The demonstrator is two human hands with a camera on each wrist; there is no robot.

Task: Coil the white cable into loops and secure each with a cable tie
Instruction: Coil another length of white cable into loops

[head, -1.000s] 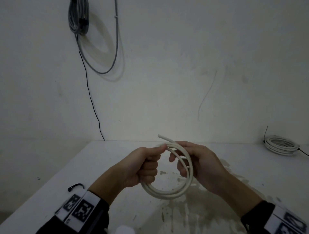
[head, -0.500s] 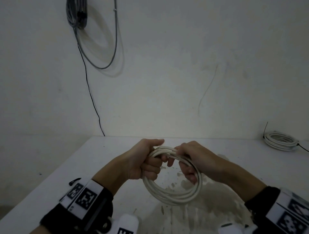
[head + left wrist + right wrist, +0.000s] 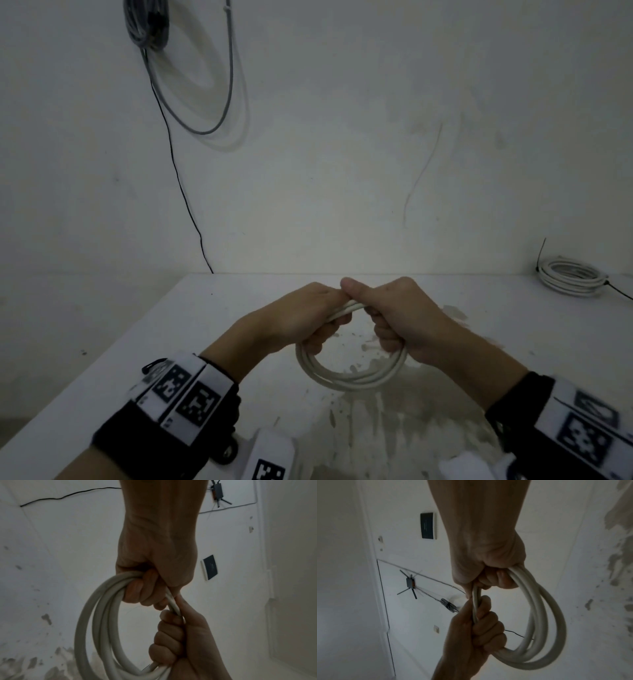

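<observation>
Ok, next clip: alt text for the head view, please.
Two bare hands, the left hand and right hand, grip the top of a coiled white cable above a stained white table. A second coil, tied, lies at the table's far right; grey cables hang on the wall.

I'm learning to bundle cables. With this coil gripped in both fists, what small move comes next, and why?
Probably free the right hand to fetch a tie while the left hand keeps gripping: the white cable is fully looped, but no tie shows on it.
</observation>
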